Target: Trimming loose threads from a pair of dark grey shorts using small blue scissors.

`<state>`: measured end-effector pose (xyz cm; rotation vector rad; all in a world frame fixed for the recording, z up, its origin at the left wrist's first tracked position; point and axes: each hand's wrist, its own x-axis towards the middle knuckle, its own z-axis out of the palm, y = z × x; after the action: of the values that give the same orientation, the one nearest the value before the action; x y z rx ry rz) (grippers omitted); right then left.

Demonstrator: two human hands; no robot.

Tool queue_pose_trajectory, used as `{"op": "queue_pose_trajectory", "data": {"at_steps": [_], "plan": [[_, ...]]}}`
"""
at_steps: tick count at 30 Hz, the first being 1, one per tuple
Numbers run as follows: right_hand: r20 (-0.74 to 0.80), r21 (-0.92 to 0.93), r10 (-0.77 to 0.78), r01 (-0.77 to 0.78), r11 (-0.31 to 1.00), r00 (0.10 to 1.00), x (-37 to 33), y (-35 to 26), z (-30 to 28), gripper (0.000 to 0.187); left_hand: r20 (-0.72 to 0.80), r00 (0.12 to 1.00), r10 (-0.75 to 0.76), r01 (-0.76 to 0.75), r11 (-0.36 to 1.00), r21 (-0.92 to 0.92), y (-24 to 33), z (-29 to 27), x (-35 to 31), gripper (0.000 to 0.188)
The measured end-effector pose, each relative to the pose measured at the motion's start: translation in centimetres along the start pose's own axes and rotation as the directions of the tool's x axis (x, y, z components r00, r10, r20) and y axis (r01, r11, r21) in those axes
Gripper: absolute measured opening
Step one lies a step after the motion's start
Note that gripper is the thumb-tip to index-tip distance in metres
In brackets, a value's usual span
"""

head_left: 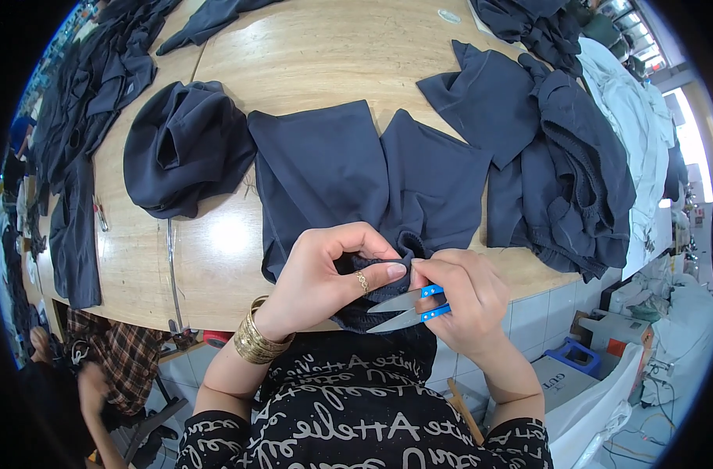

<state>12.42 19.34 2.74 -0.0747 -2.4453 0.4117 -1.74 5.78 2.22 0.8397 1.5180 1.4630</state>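
Dark navy shorts (pixel 325 168) lie at the table's near edge, legs pointing away from me and the waist bunched toward me. My left hand (pixel 337 266) is closed, pinching a fold of the gathered waistband between thumb and fingers. Right beside it, my right hand (pixel 466 293) has its thumb and fingertips pressed together at the same fold. Thread snips (pixel 407 309) with blue handles are held in that right hand. Their two pointed blades are spread apart and aim left, below my left thumb. Whether a thread is between my fingertips is too small to tell.
On the wooden table (pixel 247 62), a crumpled dark garment (pixel 186 148) sits left. A pile of dark shorts (pixel 567 172) lies right, beside pale cloth (pixel 634 141). More dark garments (pixel 98 86) line the far left, near a small tool (pixel 100 215). Another person's arm (pixel 94 399) shows lower left.
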Motion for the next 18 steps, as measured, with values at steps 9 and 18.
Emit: {"op": "queue_pose_trajectory", "data": {"at_steps": [9, 18], "plan": [[-0.137, 0.246, 0.25, -0.211, 0.946, 0.959, 0.45, -0.17, -0.32, 0.03, -0.012, 0.998, -0.061, 0.059, 0.991, -0.124, -0.53, -0.63, -0.04, 0.015], [0.134, 0.453, 0.213, -0.251, 0.855, 0.968, 0.56, 0.37, -0.09, 0.03, 0.064, 0.996, -0.07, 0.077, 0.991, -0.111, -0.08, -0.76, 0.12, 0.017]]}}
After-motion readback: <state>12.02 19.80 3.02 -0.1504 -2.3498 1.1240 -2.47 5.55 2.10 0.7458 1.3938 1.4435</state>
